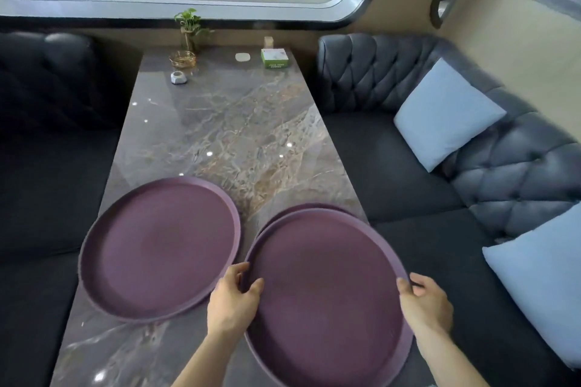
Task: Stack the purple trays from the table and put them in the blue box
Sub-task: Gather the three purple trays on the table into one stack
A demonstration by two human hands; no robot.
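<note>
Purple trays: three round ones at the near end of the marble table (pixel 239 122). Left tray (pixel 157 248) lies flat by itself near the table's left edge. On the right, the top tray (pixel 327 295) sits over a bottom tray (pixel 301 207), of which only a sliver of far rim shows; top one is offset toward the near side & overhangs the table's right edge. Left hand (pixel 231 302) grips the top tray's left rim, thumb inside, fingers curled under/outside. Right hand (pixel 423 302) grips its right rim, thumb on the rim, fingers wrapped round the outside. Left tray and the top tray are just beside each other, w/ a narrow gap. Far end of table: small plant (pixel 190 25), gold wire bowl (pixel 183 59), green box (pixel 274 58). Dark sofa w/ a pale blue cushion (pixel 446 116) to the right.
</note>
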